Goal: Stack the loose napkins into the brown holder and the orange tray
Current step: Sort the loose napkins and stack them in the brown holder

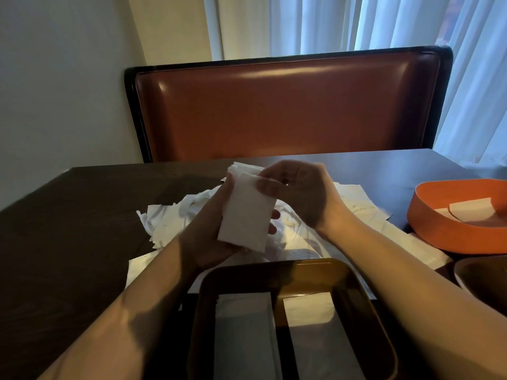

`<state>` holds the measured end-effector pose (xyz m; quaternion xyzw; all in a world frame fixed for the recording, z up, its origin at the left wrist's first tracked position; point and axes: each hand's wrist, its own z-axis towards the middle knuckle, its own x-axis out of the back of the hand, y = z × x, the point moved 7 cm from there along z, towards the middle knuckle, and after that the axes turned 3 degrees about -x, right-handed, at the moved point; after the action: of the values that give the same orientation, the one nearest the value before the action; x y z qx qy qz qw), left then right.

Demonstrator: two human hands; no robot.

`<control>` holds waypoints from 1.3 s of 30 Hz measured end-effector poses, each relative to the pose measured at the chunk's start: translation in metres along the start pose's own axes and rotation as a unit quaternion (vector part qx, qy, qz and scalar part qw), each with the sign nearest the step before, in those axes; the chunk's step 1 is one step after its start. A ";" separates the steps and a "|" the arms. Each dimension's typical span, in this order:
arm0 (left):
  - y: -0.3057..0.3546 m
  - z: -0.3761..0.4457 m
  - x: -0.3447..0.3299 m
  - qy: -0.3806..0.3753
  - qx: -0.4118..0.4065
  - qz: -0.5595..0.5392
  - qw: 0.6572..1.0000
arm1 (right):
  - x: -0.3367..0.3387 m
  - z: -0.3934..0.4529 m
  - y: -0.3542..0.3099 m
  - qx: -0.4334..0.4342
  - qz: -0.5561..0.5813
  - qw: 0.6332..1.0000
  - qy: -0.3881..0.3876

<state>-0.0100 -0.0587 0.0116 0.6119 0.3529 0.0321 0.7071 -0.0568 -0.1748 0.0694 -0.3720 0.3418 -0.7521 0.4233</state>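
While both hands grip it, folded napkin (245, 215) above holder (365, 303)

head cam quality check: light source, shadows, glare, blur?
Head view: backlit by the curtained window; forearms and brown holder partly in shadow; sheen on the chair back; slight softness on the hands holding the folded napkin; wide-angle bending at the edges.

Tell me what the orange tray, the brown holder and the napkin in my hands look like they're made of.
Orange tray: probably matte moulded plastic or silicone; even colour, smooth rounded wall.
Brown holder: looks like glossy plastic, maybe translucent; its rim glows amber in the light.
Napkin: soft white tissue paper, matte, with a folded edge, held by the left hand and right hand.
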 end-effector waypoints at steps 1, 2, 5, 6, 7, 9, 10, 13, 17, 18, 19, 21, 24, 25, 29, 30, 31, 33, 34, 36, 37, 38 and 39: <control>-0.001 0.000 -0.001 -0.010 0.009 -0.005 1.000 | 0.001 0.001 -0.001 0.008 -0.021 1.000 0.010; -0.002 0.000 -0.001 -0.017 0.015 -0.005 1.000 | 0.001 0.002 -0.001 0.018 -0.041 0.999 0.018; -0.003 -0.001 -0.001 -0.025 0.019 0.019 0.999 | 0.001 0.004 0.002 0.031 -0.071 0.996 0.042; -0.003 -0.001 0.000 -0.020 0.021 0.021 0.999 | 0.003 0.004 0.004 0.029 -0.072 0.996 0.049; -0.003 -0.002 0.000 -0.010 0.023 0.022 0.999 | 0.004 0.005 0.005 0.023 -0.062 0.997 0.049; -0.005 -0.004 0.003 0.015 0.031 0.021 0.999 | 0.008 0.007 0.010 -0.005 0.002 0.999 0.041; -0.005 -0.003 0.004 0.023 0.034 0.020 0.999 | 0.010 0.008 0.013 -0.021 0.031 0.999 0.039; -0.006 -0.002 0.004 0.023 0.037 0.029 0.999 | 0.016 0.009 0.013 -0.018 0.009 0.999 0.047; -0.007 -0.001 0.003 0.004 0.047 0.022 0.999 | 0.012 0.008 0.005 0.033 -0.060 0.995 0.071; -0.008 0.000 0.003 0.007 0.049 0.019 0.999 | 0.012 0.008 0.004 0.049 -0.063 0.994 0.080; -0.008 -0.001 0.002 0.011 0.050 0.017 0.999 | 0.011 0.007 0.003 0.064 -0.067 0.992 0.087; -0.008 0.000 0.004 0.023 0.051 0.016 0.998 | 0.012 0.007 0.002 0.079 -0.066 0.990 0.094; -0.007 -0.003 0.002 0.030 0.052 0.041 0.997 | 0.012 0.009 -0.001 0.098 -0.071 0.989 0.088; -0.007 -0.003 0.000 0.025 0.046 0.048 0.997 | 0.013 0.011 0.002 0.096 -0.051 0.991 0.081; 0.001 -0.001 0.004 0.050 -0.009 0.005 0.999 | 0.023 0.018 0.035 -0.035 0.123 0.990 0.066; 0.004 0.000 0.008 0.061 -0.024 -0.017 0.998 | 0.024 0.016 0.045 -0.050 0.065 0.995 0.050; 0.007 0.001 0.012 0.073 -0.041 -0.035 0.996 | 0.022 0.013 0.055 -0.054 0.003 0.998 0.016; 0.012 0.002 0.022 0.103 -0.069 -0.058 0.991 | 0.010 0.006 0.070 -0.038 -0.162 0.985 -0.054; 0.013 0.002 0.026 0.117 -0.075 -0.062 0.988 | 0.006 0.003 0.077 -0.037 -0.191 0.978 -0.081; 0.014 0.001 0.028 0.132 -0.079 -0.069 0.986 | 0.002 0.002 0.083 -0.045 -0.182 0.978 -0.097; 0.014 0.001 0.028 0.134 -0.079 -0.072 0.985 | 0.002 0.003 0.084 -0.051 -0.177 0.979 -0.090; 0.014 0.001 0.027 0.136 -0.079 -0.073 0.985 | 0.002 0.004 0.087 -0.056 -0.186 0.977 -0.083; 0.014 0.001 0.027 0.136 -0.079 -0.072 0.985 | 0.002 0.005 0.092 -0.067 -0.196 0.975 -0.078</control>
<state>0.0162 -0.0434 0.0116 0.5172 0.4854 0.0923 0.6988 -0.0180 -0.2145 -0.0037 -0.5170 0.2774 -0.7644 0.2674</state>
